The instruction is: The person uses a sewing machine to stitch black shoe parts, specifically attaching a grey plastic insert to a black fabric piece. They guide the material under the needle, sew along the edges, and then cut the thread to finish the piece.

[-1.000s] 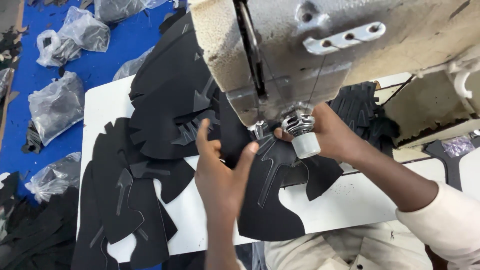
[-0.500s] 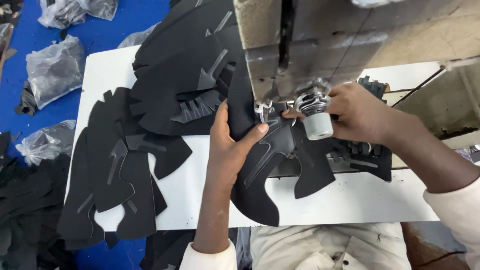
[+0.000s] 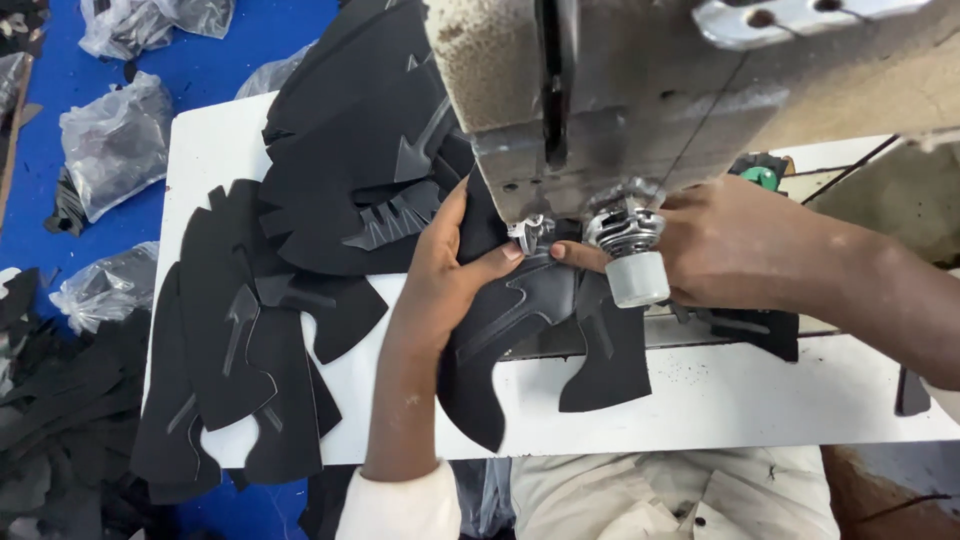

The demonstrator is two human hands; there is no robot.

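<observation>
White sewing table (image 3: 760,395), stacks of black cut shoe pieces (image 3: 250,330), sewing machine (image 3: 680,90), blue floor (image 3: 40,70), plastic bags (image 3: 115,145)

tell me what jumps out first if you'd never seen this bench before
The big worn sewing machine fills the top right, and beneath its needle the left hand and right hand press a black shoe piece flat. To the left, on the white table, lie stacks of black cut pieces. Clear plastic bags sit on the blue floor at far left.
</observation>
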